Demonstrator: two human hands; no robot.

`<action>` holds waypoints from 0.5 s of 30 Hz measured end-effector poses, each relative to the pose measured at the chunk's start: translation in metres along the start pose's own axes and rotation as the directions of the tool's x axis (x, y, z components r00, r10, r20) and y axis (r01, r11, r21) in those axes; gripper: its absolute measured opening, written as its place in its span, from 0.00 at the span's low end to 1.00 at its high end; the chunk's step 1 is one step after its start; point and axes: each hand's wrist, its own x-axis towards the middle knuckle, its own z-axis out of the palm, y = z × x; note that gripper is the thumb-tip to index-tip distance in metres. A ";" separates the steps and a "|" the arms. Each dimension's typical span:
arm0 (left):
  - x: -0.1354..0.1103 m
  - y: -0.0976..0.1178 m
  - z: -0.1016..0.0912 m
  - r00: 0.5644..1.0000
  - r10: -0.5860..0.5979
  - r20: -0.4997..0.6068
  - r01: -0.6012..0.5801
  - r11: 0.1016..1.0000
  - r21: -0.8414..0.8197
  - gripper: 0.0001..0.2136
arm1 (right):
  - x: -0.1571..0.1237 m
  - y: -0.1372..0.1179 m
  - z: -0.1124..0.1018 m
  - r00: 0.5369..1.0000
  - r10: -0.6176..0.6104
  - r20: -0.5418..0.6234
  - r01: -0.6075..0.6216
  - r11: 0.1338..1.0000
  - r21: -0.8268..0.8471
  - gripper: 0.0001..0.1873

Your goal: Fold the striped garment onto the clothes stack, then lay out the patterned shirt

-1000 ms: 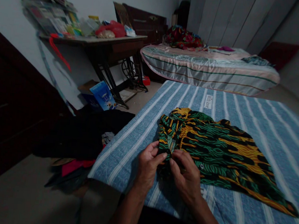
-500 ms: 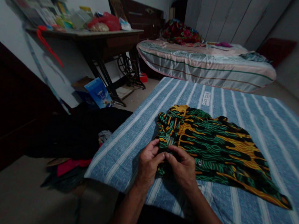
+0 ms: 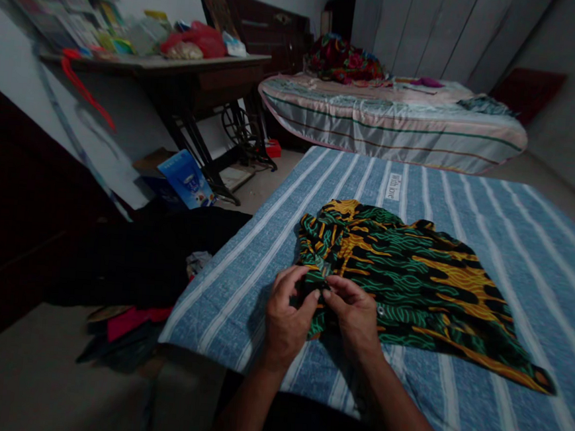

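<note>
While the patterned shirt [image 3: 412, 278] lies across the blue striped cover [image 3: 234, 291], from the frame's centre toward the lower right, its collar end meets the grip: the left hand [image 3: 287, 312] and right hand [image 3: 359, 319], close together at lower centre, each pinch its fabric between thumb and fingers.

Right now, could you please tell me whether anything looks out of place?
Yes, the dark cloth left of the striped cover looks untidy: it lies in a loose heap, with a pink piece sticking out below.
</note>
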 end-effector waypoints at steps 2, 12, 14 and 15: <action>0.001 0.009 -0.001 0.997 0.075 0.007 -0.075 0.996 0.052 0.11 | 0.000 -0.001 0.000 1.000 -0.001 0.021 0.001 1.000 0.019 0.17; 0.010 0.018 0.000 0.983 0.098 0.157 -0.108 0.993 0.054 0.10 | -0.001 -0.005 -0.001 0.995 -0.011 0.096 0.006 0.998 0.056 0.17; 0.011 0.017 -0.001 0.976 0.114 0.187 -0.130 0.988 0.079 0.09 | -0.001 -0.005 -0.002 0.994 -0.007 0.105 0.000 0.998 0.068 0.18; 0.011 0.017 -0.001 0.973 0.122 0.198 -0.142 0.986 0.092 0.08 | -0.001 -0.005 -0.002 0.994 -0.008 0.108 0.000 0.997 0.072 0.18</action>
